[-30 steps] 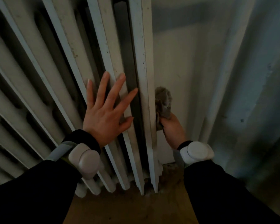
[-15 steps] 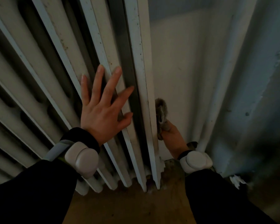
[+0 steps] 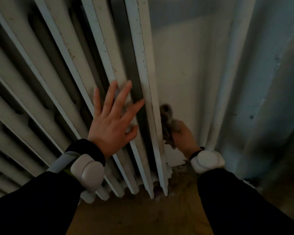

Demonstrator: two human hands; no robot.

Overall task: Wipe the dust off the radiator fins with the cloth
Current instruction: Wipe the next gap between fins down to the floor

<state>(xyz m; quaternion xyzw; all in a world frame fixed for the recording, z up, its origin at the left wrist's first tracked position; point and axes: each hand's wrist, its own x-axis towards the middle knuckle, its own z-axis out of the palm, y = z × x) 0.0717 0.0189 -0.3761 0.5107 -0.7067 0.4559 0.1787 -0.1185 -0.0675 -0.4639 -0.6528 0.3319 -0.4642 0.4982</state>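
Note:
A white cast-iron radiator (image 3: 61, 68) with long speckled fins fills the left and centre of the head view. My left hand (image 3: 112, 122) lies flat on the fins with its fingers spread, holding nothing. My right hand (image 3: 183, 138) is low in the gap between the radiator's last fin (image 3: 148, 78) and the wall, closed around a crumpled grey cloth (image 3: 167, 119). The cloth presses against the outer side of that last fin; part of it is hidden behind the fin's edge.
A white wall (image 3: 185, 65) stands behind the gap. Two vertical white pipes (image 3: 227, 82) run down just right of my right wrist. Brown floor (image 3: 143, 217) lies below, with dust and debris at the radiator's foot (image 3: 159, 192).
My right hand with the cloth went down along the last fin, then came slightly back up. My left hand stayed flat on the fins, sliding a little.

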